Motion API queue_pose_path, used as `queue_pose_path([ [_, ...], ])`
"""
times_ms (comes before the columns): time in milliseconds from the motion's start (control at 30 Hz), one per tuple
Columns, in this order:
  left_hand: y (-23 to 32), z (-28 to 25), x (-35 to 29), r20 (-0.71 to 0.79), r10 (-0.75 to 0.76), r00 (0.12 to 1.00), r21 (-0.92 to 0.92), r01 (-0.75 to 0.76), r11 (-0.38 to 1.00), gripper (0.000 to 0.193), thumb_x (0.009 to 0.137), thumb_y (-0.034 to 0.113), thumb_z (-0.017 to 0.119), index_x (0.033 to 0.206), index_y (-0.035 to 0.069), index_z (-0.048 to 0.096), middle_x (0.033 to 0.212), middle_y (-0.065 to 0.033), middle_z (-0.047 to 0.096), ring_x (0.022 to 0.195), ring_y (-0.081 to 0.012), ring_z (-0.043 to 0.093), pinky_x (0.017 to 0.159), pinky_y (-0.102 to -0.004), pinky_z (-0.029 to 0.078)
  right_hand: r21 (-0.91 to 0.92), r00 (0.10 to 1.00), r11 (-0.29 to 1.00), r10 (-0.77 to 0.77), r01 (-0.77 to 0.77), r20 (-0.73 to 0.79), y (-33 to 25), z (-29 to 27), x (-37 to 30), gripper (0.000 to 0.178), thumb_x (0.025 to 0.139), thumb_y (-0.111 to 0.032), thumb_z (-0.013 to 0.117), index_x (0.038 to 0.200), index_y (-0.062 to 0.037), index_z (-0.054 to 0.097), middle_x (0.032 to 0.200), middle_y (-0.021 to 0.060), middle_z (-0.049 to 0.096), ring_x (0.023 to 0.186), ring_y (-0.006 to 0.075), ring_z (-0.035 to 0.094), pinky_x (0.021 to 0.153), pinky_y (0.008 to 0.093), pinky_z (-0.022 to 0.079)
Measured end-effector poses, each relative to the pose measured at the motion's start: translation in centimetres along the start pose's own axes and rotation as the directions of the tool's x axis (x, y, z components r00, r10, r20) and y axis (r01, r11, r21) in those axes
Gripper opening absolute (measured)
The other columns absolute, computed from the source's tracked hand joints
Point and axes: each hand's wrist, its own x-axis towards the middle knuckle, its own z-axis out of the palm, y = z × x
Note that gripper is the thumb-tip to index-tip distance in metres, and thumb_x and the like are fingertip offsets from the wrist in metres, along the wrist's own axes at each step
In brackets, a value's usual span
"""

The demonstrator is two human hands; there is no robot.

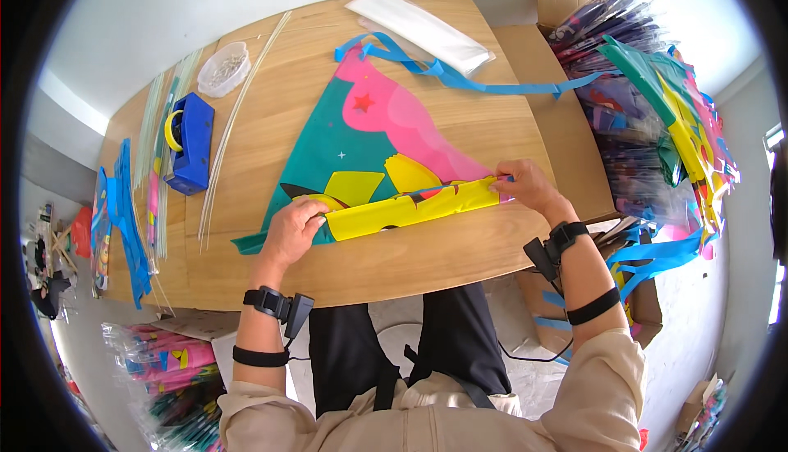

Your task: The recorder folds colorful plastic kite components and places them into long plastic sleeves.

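Observation:
A colourful kite (349, 144) in teal, pink and yellow lies on the wooden table, its near edge turned over into a long yellow fold. My left hand (293, 229) pinches that fold at its left end. At the right end, the fingers of my right hand (532, 187) close on the same fold near the pink corner. A blue ribbon tail (501, 88) curls round the kite's far tip and runs right toward the cartons. Whether a rod lies inside the fold is hidden.
A blue tape dispenser (192, 144), a clear tub of small pieces (224, 70) and thin rods (238, 116) are on the left. White plastic sleeves (423, 32) lie at the far edge. Cartons of packed kites (611, 124) stand right; more packages (164, 362) sit below left.

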Motion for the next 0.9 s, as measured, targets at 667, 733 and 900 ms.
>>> queue_pose_path([
  [667, -1.8, 2.4, -0.3, -0.266, 0.017, 0.964, -0.071, -0.037, 0.997, 0.018, 0.069, -0.004, 0.068, 0.081, 0.005, 0.060, 0.082, -0.0033, 0.056, 0.083, -0.0237, 0.053, 0.071, -0.0351, 0.045, -0.026, 0.777, 0.977, 0.152, -0.212, -0.611, 3.7, 2.0, -0.9, 0.018, 0.072, -0.001, 0.070, 0.088, -0.0001, 0.062, 0.080, 0.0115, 0.062, 0.074, 0.0260, 0.061, 0.063, 0.0372, 0.049],
  [733, -2.1, 2.3, -0.1, -0.255, -0.003, 0.967, -0.079, -0.018, 0.997, 0.018, 0.068, -0.004, 0.069, 0.081, 0.006, 0.060, 0.081, -0.0028, 0.057, 0.083, -0.0232, 0.053, 0.071, -0.0348, 0.045, -0.232, 0.713, 0.966, -0.081, -0.117, -0.697, 0.7, 3.3, -1.8, 0.022, 0.073, 0.000, 0.065, 0.094, -0.0009, 0.061, 0.089, 0.0136, 0.062, 0.083, 0.0323, 0.059, 0.073, 0.0416, 0.049],
  [900, -2.9, 1.8, -0.8, -0.242, -0.044, 0.969, -0.032, 0.037, 0.999, 0.021, 0.065, -0.004, 0.073, 0.080, 0.006, 0.062, 0.080, -0.0029, 0.058, 0.083, -0.0237, 0.055, 0.070, -0.0353, 0.045, -0.314, 0.742, 0.794, -0.603, 0.520, -0.294, -11.7, 10.7, -2.7, 0.043, 0.077, -0.016, 0.068, 0.117, -0.0029, 0.058, 0.132, 0.0172, 0.049, 0.128, 0.0353, 0.042, 0.107, 0.0493, 0.034],
])
